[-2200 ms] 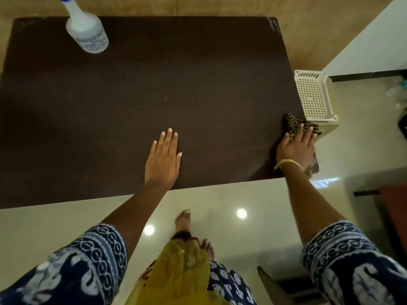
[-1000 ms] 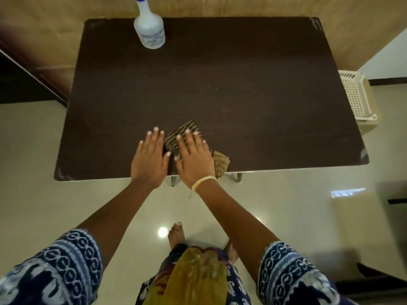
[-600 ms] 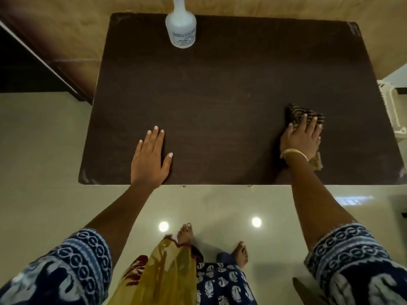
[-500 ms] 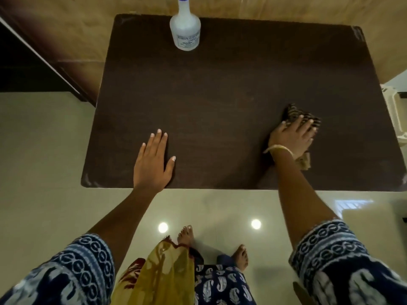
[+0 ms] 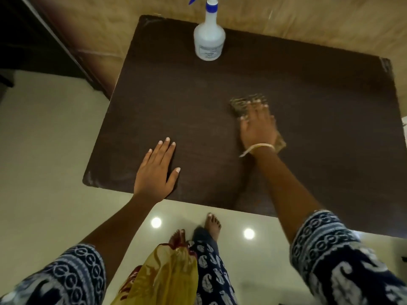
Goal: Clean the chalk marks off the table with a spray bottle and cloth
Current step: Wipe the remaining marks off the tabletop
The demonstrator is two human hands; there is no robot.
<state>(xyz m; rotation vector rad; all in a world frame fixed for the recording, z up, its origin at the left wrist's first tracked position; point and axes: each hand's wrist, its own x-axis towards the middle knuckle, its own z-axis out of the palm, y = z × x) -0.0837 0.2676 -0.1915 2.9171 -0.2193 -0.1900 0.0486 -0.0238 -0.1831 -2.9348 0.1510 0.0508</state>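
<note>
1. A dark brown table (image 5: 198, 102) fills the middle of the head view, standing on a pale glossy floor (image 5: 44, 150) with a wood-grain wall (image 5: 308, 16) behind its far edge.
2. The left hand (image 5: 157, 170) lies flat on the table near the near-left edge, palm down, fingers straight and close together, thumb spread to the right. It grips nothing.
3. The right hand (image 5: 257, 128) is farther in and to the right, pressed palm down on a striped brown cloth (image 5: 244, 104). Its fingers are extended over the cloth rather than curled around it, so it pins the cloth to the table instead of clutching it.
4. The cloth shows beyond the fingertips on the far side, and a corner of it sticks out at the right of the wrist. Hand and cloth are blurred.
5. A pale bangle (image 5: 259, 147) circles the right wrist.
6. The spray bottle (image 5: 209, 40), white with a blue collar and trigger, stands upright at the far edge of the table, well apart from both hands.
7. Faint whitish smudges show at the near-left corner of the table and at the far-right corner; whether they are chalk cannot be told.
8. Below the near edge, two bare feet (image 5: 212, 223) stand on the floor.
</note>
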